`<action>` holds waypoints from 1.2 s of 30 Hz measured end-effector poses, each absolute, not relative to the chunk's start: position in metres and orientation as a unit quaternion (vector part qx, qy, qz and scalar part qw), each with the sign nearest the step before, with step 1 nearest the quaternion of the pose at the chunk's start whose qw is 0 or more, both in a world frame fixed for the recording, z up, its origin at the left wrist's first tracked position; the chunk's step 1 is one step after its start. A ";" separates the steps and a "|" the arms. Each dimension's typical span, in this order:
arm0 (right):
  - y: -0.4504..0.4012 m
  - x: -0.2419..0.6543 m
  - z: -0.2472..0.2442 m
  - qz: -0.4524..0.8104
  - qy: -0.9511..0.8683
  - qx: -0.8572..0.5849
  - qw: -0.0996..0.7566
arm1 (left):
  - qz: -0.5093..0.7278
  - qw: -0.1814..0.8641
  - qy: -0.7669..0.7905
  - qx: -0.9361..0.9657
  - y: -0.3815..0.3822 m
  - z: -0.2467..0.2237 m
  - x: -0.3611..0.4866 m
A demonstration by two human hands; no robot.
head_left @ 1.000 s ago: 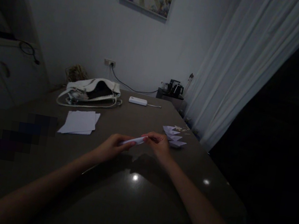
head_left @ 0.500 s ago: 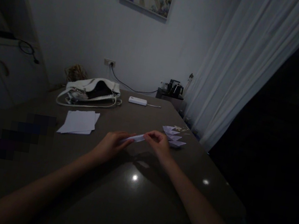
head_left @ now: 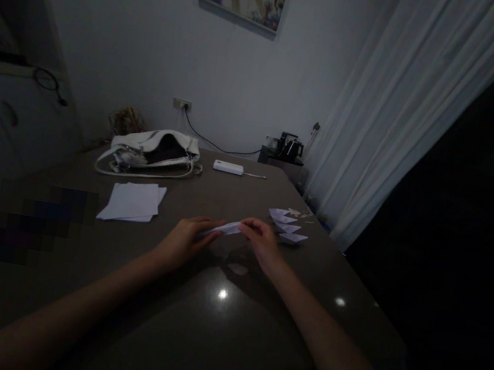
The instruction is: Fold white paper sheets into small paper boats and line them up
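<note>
A narrow strip of folded white paper (head_left: 231, 228) is held between both hands above the dark table. My left hand (head_left: 184, 239) is closed on its left part, thumb below and fingers behind. At the other end, my right hand (head_left: 261, 242) pinches the tip between thumb and fingers. Several folded paper boats (head_left: 287, 229) stand in a row just beyond my right hand. Left of my left hand lies a small stack of white paper sheets (head_left: 132, 200), slightly fanned. The fingers hide part of the fold.
At the back of the table (head_left: 220, 324) sit a white handbag (head_left: 153, 151) and a white power bank (head_left: 228, 167) with a short cable. Small pale bits (head_left: 298, 214) lie beyond the paper boats. A white curtain (head_left: 381, 106) hangs at the right, beside a kettle (head_left: 291, 148).
Both hands keep hold of the folded paper. The right fingers have shifted slightly at its tip, and the strip has tilted a little. The view has moved marginally.
</note>
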State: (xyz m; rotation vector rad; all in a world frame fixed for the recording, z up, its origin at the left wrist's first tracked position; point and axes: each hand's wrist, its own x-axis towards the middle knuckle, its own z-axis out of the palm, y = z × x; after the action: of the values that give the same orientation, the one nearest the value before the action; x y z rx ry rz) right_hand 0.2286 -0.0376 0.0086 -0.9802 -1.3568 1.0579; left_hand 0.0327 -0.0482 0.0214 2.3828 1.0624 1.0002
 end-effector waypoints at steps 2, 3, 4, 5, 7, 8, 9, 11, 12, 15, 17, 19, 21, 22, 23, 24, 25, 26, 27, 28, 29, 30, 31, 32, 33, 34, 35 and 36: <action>-0.037 0.227 0.006 0.451 -0.567 -0.406 0.557 | 0.358 0.178 0.371 0.838 -0.048 0.021 0.033; -0.036 0.227 0.006 0.452 -0.567 -0.402 0.559 | 0.361 0.180 0.370 0.837 -0.048 0.021 0.033; -0.036 0.227 0.005 0.453 -0.567 -0.400 0.560 | 0.363 0.182 0.370 0.836 -0.048 0.020 0.033; -0.036 0.227 0.005 0.452 -0.570 -0.398 0.559 | 0.364 0.184 0.371 0.834 -0.048 0.020 0.033; -0.035 0.227 0.005 0.435 -0.581 -0.395 0.563 | 0.363 0.188 0.374 0.832 -0.048 0.020 0.033; -0.035 0.228 0.005 0.417 -0.591 -0.391 0.569 | 0.361 0.191 0.377 0.832 -0.048 0.020 0.033; -0.035 0.229 0.006 0.397 -0.603 -0.387 0.574 | 0.358 0.195 0.379 0.831 -0.048 0.020 0.033; -0.035 0.231 0.008 0.362 -0.632 -0.378 0.572 | 0.353 0.206 0.383 0.828 -0.048 0.021 0.033; -0.035 0.231 0.009 0.352 -0.645 -0.374 0.566 | 0.350 0.213 0.385 0.827 -0.048 0.021 0.033; -0.035 0.232 0.011 0.353 -0.661 -0.366 0.553 | 0.342 0.234 0.389 0.823 -0.049 0.023 0.033; -0.035 0.232 0.011 0.358 -0.656 -0.360 0.558 | 0.340 0.246 0.393 0.818 -0.049 0.023 0.033; -0.034 0.232 0.010 0.363 -0.651 -0.357 0.562 | 0.340 0.256 0.392 0.816 -0.049 0.022 0.032; -0.033 0.232 0.009 0.364 -0.648 -0.354 0.567 | 0.340 0.259 0.390 0.816 -0.049 0.021 0.032; -0.032 0.232 0.008 0.364 -0.647 -0.354 0.569 | 0.340 0.261 0.389 0.815 -0.049 0.021 0.032; -0.032 0.232 0.008 0.363 -0.646 -0.354 0.570 | 0.341 0.262 0.390 0.814 -0.049 0.020 0.033; -0.032 0.232 0.008 0.362 -0.645 -0.355 0.571 | 0.343 0.264 0.392 0.812 -0.049 0.020 0.033; -0.032 0.232 0.008 0.361 -0.645 -0.356 0.572 | 0.345 0.268 0.393 0.809 -0.048 0.020 0.033; -0.032 0.232 0.008 0.360 -0.644 -0.358 0.573 | 0.345 0.272 0.393 0.808 -0.048 0.020 0.033; -0.033 0.231 0.009 0.359 -0.643 -0.359 0.573 | 0.344 0.274 0.393 0.807 -0.048 0.020 0.033; -0.033 0.231 0.009 0.358 -0.643 -0.360 0.574 | 0.341 0.275 0.394 0.808 -0.048 0.021 0.033; -0.033 0.231 0.009 0.356 -0.643 -0.361 0.575 | 0.335 0.276 0.394 0.810 -0.048 0.021 0.033; -0.034 0.231 0.010 0.354 -0.643 -0.362 0.575 | 0.328 0.278 0.393 0.812 -0.049 0.022 0.033; -0.034 0.231 0.010 0.352 -0.643 -0.362 0.576 | 0.324 0.281 0.393 0.813 -0.049 0.022 0.034; -0.035 0.230 0.010 0.351 -0.643 -0.364 0.575 | 0.323 0.284 0.393 0.813 -0.049 0.022 0.034; -0.035 0.230 0.011 0.351 -0.643 -0.366 0.574 | 0.324 0.286 0.391 0.812 -0.049 0.023 0.034; -0.035 0.230 0.011 0.352 -0.644 -0.368 0.571 | 0.326 0.288 0.390 0.812 -0.049 0.022 0.034; -0.035 0.230 0.011 0.354 -0.644 -0.370 0.569 | 0.327 0.289 0.389 0.811 -0.048 0.022 0.034; -0.035 0.230 0.011 0.357 -0.643 -0.372 0.566 | 0.327 0.291 0.389 0.811 -0.048 0.022 0.034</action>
State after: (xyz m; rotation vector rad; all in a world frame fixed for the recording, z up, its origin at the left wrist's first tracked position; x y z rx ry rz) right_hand 0.2305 -0.0352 0.0110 -0.8743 -1.5121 0.8382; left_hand 0.0337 -0.0479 0.0217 2.1624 1.0366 0.8717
